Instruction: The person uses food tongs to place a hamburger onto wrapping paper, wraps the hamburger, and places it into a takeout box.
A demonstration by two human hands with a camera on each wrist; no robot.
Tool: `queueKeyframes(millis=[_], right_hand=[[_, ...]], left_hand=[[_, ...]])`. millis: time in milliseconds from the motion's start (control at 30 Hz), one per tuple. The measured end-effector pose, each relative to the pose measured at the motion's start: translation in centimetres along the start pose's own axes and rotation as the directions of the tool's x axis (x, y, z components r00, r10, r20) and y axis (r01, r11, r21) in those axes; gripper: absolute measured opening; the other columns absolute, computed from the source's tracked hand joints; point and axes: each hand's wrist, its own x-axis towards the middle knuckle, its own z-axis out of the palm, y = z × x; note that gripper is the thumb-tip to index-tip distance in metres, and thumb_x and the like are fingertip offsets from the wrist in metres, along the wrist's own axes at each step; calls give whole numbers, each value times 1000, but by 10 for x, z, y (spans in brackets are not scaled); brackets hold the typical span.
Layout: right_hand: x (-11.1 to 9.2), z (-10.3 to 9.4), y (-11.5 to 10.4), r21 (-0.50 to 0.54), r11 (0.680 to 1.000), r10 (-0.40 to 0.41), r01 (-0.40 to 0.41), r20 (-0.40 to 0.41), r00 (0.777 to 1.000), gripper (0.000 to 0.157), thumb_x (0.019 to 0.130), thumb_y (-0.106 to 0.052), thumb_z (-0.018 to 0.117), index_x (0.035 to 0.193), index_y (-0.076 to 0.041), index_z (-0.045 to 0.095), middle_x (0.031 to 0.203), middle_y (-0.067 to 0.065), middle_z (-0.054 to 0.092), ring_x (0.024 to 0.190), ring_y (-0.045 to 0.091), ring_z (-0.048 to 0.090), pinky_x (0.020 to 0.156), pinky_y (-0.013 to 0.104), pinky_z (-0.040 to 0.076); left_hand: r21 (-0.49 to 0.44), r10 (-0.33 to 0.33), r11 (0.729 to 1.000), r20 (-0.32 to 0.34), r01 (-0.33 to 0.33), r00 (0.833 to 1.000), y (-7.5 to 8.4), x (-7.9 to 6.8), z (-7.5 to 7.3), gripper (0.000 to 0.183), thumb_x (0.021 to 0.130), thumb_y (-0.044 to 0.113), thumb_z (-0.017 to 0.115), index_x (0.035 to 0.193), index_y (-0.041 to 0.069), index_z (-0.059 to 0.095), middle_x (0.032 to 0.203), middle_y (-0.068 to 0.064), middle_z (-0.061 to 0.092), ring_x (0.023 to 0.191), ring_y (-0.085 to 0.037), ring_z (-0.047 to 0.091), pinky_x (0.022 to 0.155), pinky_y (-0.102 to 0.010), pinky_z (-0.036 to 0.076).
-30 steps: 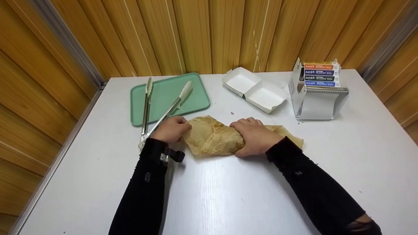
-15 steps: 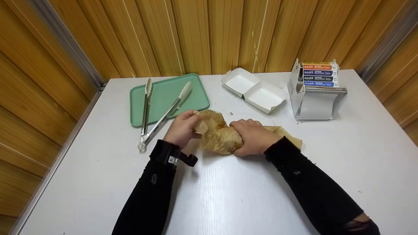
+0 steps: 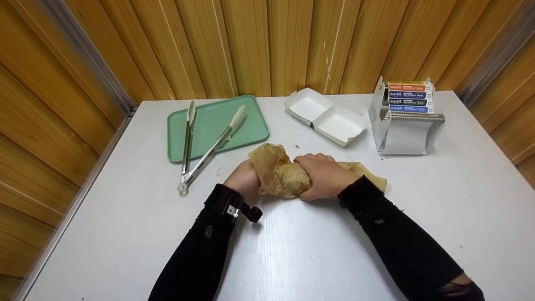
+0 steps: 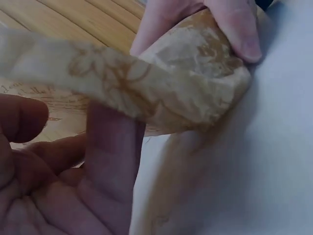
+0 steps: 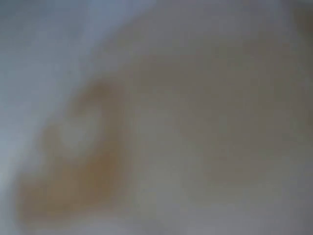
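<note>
A bundle wrapped in brown printed wrapping paper (image 3: 288, 179) lies on the white table, and what is inside stays hidden. My right hand (image 3: 326, 175) grips it from above, thumb on the near side and fingers over the far side. The loose left end of the paper stands raised. Behind this flap is my left hand (image 3: 244, 179), its fingers mostly covered in the head view. In the left wrist view, one finger of the left hand (image 4: 63, 181) reaches up straight behind the paper (image 4: 127, 83), with no pinch visible. The right wrist view is a blur of paper.
Metal tongs (image 3: 209, 156) with pale tips lie spread across a green tray (image 3: 175, 154) at the back left. An unfolded white paper box (image 3: 340, 123) is behind the bundle. At the back right stands a white dispenser (image 3: 405, 136) holding colourful packs. A wood-patterned wall borders the table.
My left hand has moved right, folding the paper's left end up and inward, then slipped from the edge to behind the flap. My right hand has kept its hold in place.
</note>
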Motion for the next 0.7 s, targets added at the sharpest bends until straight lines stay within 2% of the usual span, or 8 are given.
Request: queueKeyframes(millis=[67,133,233,300,400,433,567,700], right_hand=[[1,1,-1,-8,1000,-8,8,-7,1000,98,71,-38,90,153,-10,45,146,11,57,133,35,51,120,55,35],[1,1,-2,-13,1000,-10,10,-13,1000,97,71,-38,90,152,-10,46,145,11,58,132,35,52,120,55,37],[3,1,-3,-12,1000,-6,5,-16,1000,97,70,-39,91,152,-12,46,142,9,58,127,34,52,117,53,38],[3,1,-4,-9,1000,0,0,-15,1000,97,70,-39,92,151,-13,46,140,8,58,125,33,52,116,53,39],[4,1,-4,-4,1000,4,-4,-19,1000,96,69,-39,92,150,-13,47,138,8,59,123,33,51,114,53,40],[4,2,-5,-3,1000,7,-7,-22,1000,96,69,-40,92,149,-13,48,137,7,59,123,33,52,114,53,40],[6,2,-8,1,1000,7,-7,-39,999,89,70,-45,92,144,-15,51,132,5,61,121,31,52,113,50,41],[7,3,-9,-10,1000,1,-1,-57,998,77,73,-48,90,133,-16,55,125,4,62,115,30,53,109,48,43]], left_hand=[[205,53,977,14,-55,999,0,-1,-1,28,97,8,48,114,4,70,98,-6,64,87,-17,57,86,-29,50],[216,85,972,36,-91,996,-1,-3,0,38,95,5,44,124,0,70,112,-11,70,101,-21,64,98,-31,51],[35,37,999,62,-39,997,4,-5,7,45,106,15,44,147,9,61,149,-11,62,138,-25,58,119,-35,43],[-130,-12,991,77,22,997,8,-6,13,47,110,26,46,155,15,53,162,-7,49,152,-25,44,126,-38,34],[-302,-38,951,125,74,991,13,-8,21,53,112,40,43,153,10,55,156,-13,56,146,-29,51,124,-41,39],[-390,-42,916,153,100,987,16,-9,24,55,112,42,42,153,7,54,156,-15,56,145,-31,51,123,-42,39],[-559,19,823,210,104,977,21,-8,35,58,114,31,36,163,0,32,173,-14,30,160,-29,29,131,-41,25],[-583,56,810,198,72,979,22,-9,40,58,114,24,34,165,-1,24,176,-11,20,164,-23,16,134,-38,15]])
